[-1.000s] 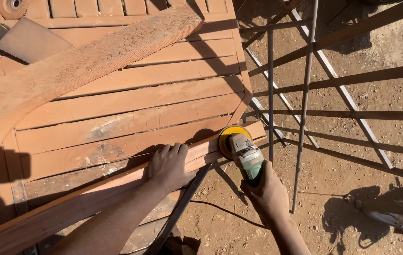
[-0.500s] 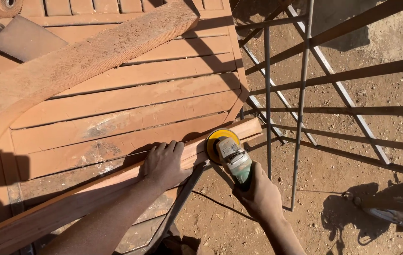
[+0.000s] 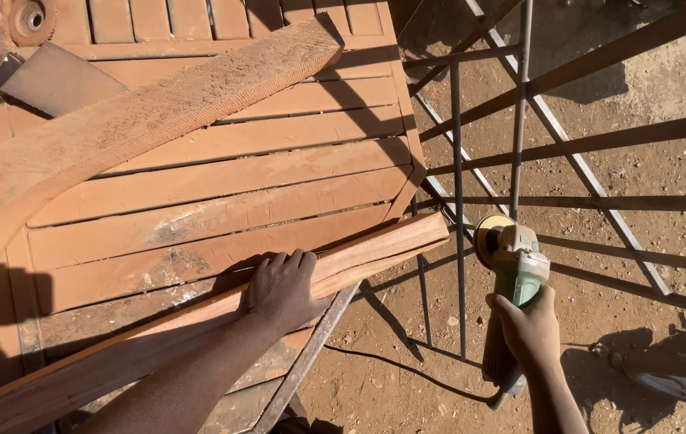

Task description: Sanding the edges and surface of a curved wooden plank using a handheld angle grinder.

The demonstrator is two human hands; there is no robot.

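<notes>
head | left hand [image 3: 283, 289] flat on wood strip [image 3: 375, 249] | right hand [image 3: 529, 329] gripping grinder [image 3: 512, 265]

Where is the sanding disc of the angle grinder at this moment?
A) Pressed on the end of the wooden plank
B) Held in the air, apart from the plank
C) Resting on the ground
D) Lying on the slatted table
B: the right hand holds the angle grinder off to the side of the wooden plank, with open ground between them.
</notes>
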